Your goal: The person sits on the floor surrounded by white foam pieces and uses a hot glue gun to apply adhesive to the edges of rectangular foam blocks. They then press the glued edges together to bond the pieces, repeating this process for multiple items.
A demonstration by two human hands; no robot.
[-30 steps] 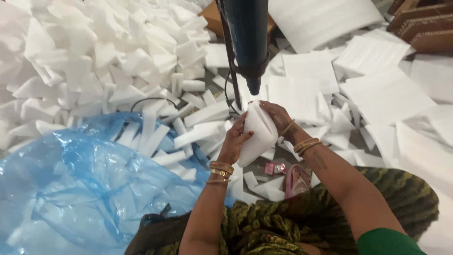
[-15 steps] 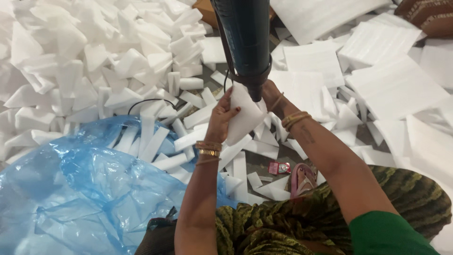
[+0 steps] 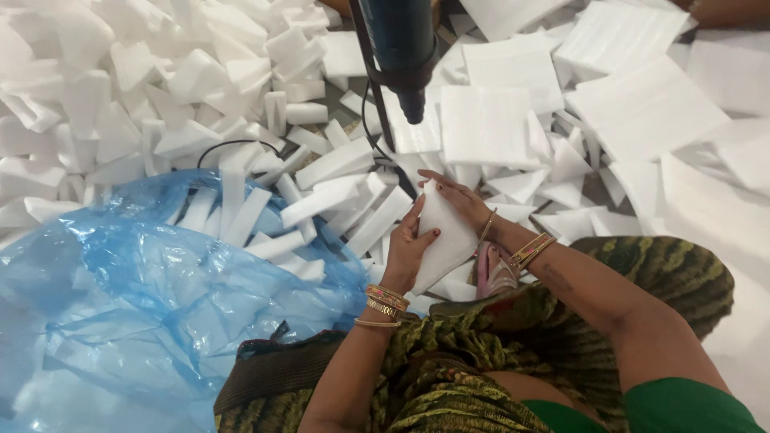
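A: What takes up the most room around the dark blue tool (image 3: 399,44) hanging at the top?

B: The heap of white foam offcuts (image 3: 144,88), spreading out to the tool's left, and the flat white foam sheets (image 3: 642,104) lying to its right. Below and left of the tool sits a crumpled blue plastic bag (image 3: 144,297), with pale pieces showing through it.

A: And the person?

B: Seated below the tool, in a green patterned garment (image 3: 513,353), both forearms reaching up toward it, bangles at each wrist.

A: What is being held?

B: A folded white foam piece (image 3: 443,236), directly under the tool's nozzle but well apart from it. It looks soft and matte, plain white, roughly a tall wedge, narrow at the top and wider toward the lap, with a smooth, slightly curved face.

A: How do the hands sit on it?

B: The left hand (image 3: 407,250) is closed around its left edge, thumb on the front. The right hand (image 3: 459,200) grips the upper right edge, fingers curled over the top.
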